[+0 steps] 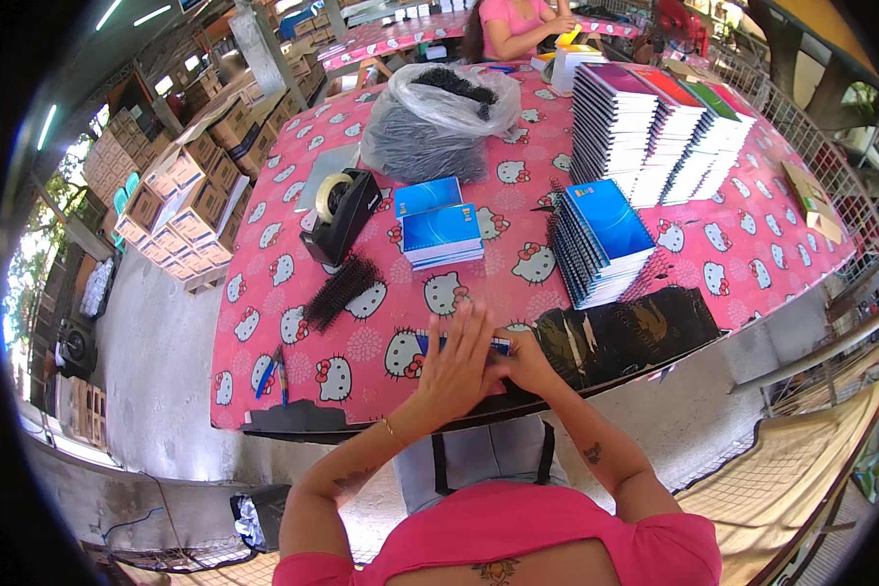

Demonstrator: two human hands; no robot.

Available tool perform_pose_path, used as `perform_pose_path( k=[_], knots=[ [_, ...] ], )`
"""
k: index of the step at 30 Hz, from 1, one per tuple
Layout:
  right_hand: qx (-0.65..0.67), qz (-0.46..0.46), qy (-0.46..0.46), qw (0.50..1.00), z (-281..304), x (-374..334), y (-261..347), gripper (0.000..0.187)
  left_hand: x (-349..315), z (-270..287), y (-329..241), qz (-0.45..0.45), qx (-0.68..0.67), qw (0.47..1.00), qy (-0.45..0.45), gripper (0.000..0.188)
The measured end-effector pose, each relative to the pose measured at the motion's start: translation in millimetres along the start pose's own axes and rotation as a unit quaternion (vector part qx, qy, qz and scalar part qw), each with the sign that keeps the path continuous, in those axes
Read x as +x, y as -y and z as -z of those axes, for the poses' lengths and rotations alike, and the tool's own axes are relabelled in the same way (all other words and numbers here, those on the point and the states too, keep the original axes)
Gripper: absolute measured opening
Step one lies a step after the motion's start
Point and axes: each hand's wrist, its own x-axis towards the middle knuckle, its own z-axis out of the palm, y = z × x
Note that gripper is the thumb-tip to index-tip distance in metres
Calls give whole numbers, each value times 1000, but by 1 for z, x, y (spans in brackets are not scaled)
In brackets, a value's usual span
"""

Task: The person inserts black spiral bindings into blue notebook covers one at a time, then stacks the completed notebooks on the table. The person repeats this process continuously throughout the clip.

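Both hands work at the near edge of the desk [293,293], pink patterned cloth. Left hand [456,369] lies flat, fingers spread wide, pressing down on a small blue notebook [459,344] that mostly hides under it. Right hand [527,366] is curled narrow at the notebook's right edge, pinching there; exact grip can't tell.

To do it well, I'd judge: keep left palm pressure steady so the cover doesn't shift, and let the right fingers work along the edge.

Just right of right hand: dark worn patch [625,332]. Left of left hand: black comb spines [342,290], pens [273,371]. Beyond: tape dispenser [340,213], blue notebook stacks [439,230], spiral stack [601,239], bag of spines [435,122], tall stacks [654,127]. Farthest: another person [518,24].
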Motion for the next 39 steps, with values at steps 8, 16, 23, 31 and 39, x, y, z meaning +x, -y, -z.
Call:
perform_pose_path(
  k=[8, 16, 23, 31, 39],
  knots=[
    [-98, -7, 19, 995, 7, -6, 34, 37, 9, 1, 19, -32, -128, 981, -140, 18],
    [-27, -2, 26, 999, 52, -17, 67, 29, 2, -2, 14, -12, -167, 976, -142, 18],
    [-102, 78, 62, 990, 65, -4, 60, 18, 5, 6, 12, -3, -174, 976, -133, 23],
    [-149, 166, -47, 974, 32, -8, 57, 17, 2, 12, 11, -25, -150, 985, -86, 23],
    [-279, 256, -320, 869, 51, -26, 109, 33, 54, 70, 12, -68, -110, 982, -138, 29]
  ],
)
